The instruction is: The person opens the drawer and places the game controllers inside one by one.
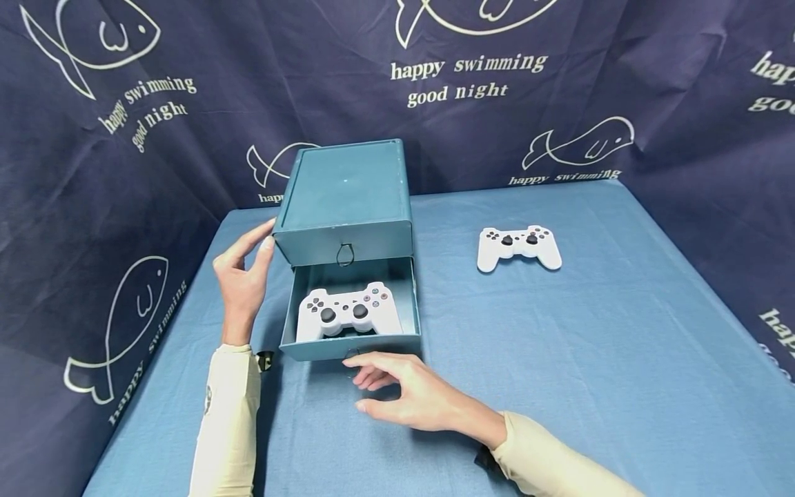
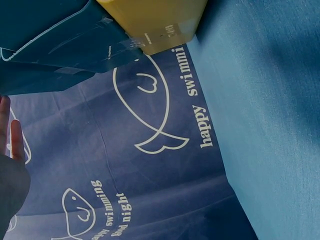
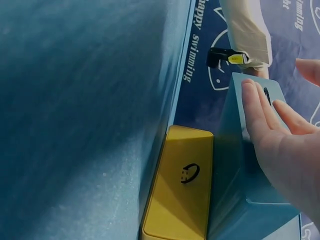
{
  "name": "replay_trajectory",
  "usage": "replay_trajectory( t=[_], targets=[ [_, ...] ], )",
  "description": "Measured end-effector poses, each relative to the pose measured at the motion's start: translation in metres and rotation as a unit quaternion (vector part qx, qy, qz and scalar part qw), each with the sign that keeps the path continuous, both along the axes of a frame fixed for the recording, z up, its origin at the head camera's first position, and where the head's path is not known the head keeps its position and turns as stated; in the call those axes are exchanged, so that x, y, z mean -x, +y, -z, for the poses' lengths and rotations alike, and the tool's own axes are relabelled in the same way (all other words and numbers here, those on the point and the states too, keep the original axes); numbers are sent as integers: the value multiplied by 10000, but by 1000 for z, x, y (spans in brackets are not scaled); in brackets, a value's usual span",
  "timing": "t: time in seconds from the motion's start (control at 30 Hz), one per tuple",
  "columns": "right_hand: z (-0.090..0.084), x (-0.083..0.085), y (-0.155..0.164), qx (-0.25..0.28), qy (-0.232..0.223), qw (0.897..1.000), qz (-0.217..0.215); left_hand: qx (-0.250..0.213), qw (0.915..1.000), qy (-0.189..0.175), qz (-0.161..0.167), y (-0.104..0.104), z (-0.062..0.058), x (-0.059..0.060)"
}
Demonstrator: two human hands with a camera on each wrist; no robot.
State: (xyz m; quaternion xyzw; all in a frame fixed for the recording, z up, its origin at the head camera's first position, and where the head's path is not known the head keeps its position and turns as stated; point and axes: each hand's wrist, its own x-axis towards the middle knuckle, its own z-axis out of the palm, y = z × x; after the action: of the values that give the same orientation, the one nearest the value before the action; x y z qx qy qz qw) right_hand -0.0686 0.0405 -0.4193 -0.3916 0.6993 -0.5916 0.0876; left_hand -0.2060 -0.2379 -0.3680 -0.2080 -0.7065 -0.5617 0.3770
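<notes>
A teal drawer unit [image 1: 348, 183] stands on the table, its teal drawer [image 1: 288, 330] pulled out. Inside lies a white game controller [image 1: 348, 307] with black thumbsticks. At the unit's left side, my left hand [image 1: 243, 286] rests its fingertips against the upper edge; in the left wrist view only part of that hand [image 2: 12, 170] shows. Just before the drawer front is my right hand [image 1: 419, 393], fingers loosely extended near the dark loop pull. The right wrist view shows this hand [image 3: 285, 145] with fingers along the drawer front [image 3: 245, 170]; firm contact cannot be told.
A second white controller [image 1: 519, 248] lies on the blue cloth, right of the unit. Beneath the teal drawer sits a yellow drawer [image 3: 172, 210] with a black loop, pushed in. Dark blue printed fabric [image 1: 472, 138] hangs behind and at both sides.
</notes>
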Motion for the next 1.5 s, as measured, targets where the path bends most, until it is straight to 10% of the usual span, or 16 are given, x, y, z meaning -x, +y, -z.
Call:
replay_trajectory(
  t=[1.5],
  targets=[
    [1,8,-6,-49,382,9991,-149,-38,10000,17,66,1,-2,-2]
  ],
)
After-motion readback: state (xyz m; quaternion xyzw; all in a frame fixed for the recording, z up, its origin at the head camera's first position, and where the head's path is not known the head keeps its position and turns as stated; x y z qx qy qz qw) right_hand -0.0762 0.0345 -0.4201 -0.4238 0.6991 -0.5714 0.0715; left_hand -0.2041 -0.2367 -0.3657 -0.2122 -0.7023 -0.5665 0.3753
